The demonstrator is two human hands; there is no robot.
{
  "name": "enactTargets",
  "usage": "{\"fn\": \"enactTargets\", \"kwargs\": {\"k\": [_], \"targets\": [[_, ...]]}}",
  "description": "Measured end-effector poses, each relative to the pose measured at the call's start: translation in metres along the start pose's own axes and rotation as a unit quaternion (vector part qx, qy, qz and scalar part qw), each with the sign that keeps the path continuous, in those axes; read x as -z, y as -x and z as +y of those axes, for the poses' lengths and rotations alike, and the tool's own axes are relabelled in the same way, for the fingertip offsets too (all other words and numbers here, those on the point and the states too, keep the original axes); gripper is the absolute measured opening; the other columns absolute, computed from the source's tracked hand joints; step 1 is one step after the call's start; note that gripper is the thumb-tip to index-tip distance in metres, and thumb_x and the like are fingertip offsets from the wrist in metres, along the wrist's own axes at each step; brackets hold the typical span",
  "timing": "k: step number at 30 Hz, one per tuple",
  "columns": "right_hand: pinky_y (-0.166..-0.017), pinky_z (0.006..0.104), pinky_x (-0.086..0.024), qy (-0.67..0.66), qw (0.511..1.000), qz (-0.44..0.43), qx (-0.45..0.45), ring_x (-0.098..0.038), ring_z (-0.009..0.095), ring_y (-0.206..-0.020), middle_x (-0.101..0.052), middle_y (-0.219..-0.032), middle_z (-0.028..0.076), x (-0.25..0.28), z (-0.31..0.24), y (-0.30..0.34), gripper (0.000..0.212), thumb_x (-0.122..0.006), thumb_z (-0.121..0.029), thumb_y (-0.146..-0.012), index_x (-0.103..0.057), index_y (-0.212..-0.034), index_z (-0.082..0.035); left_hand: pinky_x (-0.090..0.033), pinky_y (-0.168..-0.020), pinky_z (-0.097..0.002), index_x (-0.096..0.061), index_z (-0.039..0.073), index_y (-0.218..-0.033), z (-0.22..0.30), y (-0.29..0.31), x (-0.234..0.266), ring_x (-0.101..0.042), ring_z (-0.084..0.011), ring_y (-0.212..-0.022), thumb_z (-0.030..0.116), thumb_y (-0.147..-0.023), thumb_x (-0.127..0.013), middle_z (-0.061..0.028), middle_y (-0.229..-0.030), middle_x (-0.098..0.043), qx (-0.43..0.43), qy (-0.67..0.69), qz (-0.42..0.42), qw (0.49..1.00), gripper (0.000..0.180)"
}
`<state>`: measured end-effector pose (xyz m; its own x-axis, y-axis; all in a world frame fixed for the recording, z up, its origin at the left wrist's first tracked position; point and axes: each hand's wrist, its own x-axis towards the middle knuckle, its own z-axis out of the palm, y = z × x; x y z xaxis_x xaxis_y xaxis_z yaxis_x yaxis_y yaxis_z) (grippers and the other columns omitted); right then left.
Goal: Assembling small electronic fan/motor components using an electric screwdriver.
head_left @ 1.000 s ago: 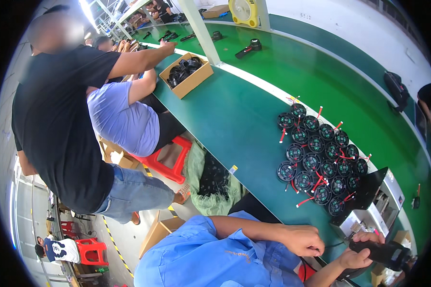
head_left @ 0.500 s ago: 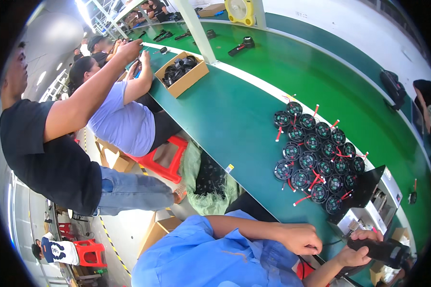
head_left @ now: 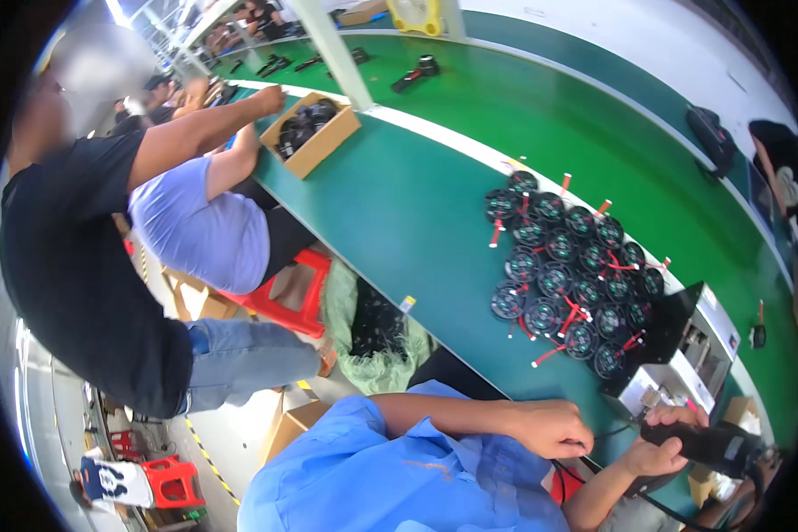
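My left hand (head_left: 554, 429) is closed with its fingers curled, over the near edge of the green bench; whatever it may hold is hidden. A dark cable runs close beside it. My right hand (head_left: 654, 454) is wrapped round a black handheld device (head_left: 708, 446), thumb on the near side and fingers over the far side. The device's exact kind does not show. Just beyond it stands an open metal box fixture (head_left: 661, 390) with a black raised lid. Left of that fixture lie several round black parts (head_left: 561, 280) with green circuit boards and red wires.
A cardboard box (head_left: 330, 142) of black parts stands farther left on the bench (head_left: 390, 208). A standing person in black (head_left: 80, 275) and a seated person in lilac (head_left: 204, 222) are beside it. Small cartons (head_left: 740, 411) sit at the right. Red stools (head_left: 297, 306) stand on the floor.
The whole view has shifted slightly. The standing person's arm has come down toward the cardboard box. My hands keep nearly the same pose, the right one still round the black device.
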<state>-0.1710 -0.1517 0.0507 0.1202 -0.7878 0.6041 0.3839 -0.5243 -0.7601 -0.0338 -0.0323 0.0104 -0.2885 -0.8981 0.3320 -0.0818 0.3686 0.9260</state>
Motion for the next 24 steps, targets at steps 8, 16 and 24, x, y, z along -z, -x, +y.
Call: {"fn": "enactTargets", "kwargs": {"k": [8,16,24], "targets": [[-0.049,0.0277,-0.044,-0.02,1.0,0.0,0.017,-0.049,0.016,-0.056,-0.05,-0.073,0.009,-0.007,0.0,0.0,0.068,-0.065,-0.043,-0.082,-0.04,-0.121,0.007,-0.044,-0.055,-0.0384,-0.063,0.003,-0.093,0.007,0.002,0.006,-0.06,-0.0284,-0.06,0.01,-0.087,-0.057,-0.0128,-0.069,-0.062,0.046,-0.002,-0.016,0.999,0.011],[-0.05,0.0293,-0.047,-0.037,0.996,0.064,-0.047,-0.054,0.017,-0.056,-0.055,-0.073,0.007,-0.004,0.0,0.007,0.069,-0.079,-0.038,-0.072,-0.046,-0.119,0.0,-0.05,-0.06,-0.0383,-0.067,0.006,-0.092,0.001,-0.008,0.001,-0.063,-0.0284,-0.065,0.013,-0.084,-0.062,-0.0126,-0.074,-0.065,0.033,-0.057,0.028,0.997,0.012],[-0.053,0.0265,-0.044,0.013,0.999,-0.026,-0.018,-0.054,0.016,-0.056,-0.057,-0.069,0.012,-0.002,-0.01,-0.003,0.068,-0.068,-0.035,-0.081,-0.038,-0.126,0.006,-0.048,-0.053,-0.0284,-0.069,0.004,-0.094,0.02,-0.006,0.001,-0.063,-0.0164,-0.058,0.004,-0.082,-0.065,-0.0081,-0.074,-0.067,0.104,-0.015,-0.013,0.994,0.012]]}}
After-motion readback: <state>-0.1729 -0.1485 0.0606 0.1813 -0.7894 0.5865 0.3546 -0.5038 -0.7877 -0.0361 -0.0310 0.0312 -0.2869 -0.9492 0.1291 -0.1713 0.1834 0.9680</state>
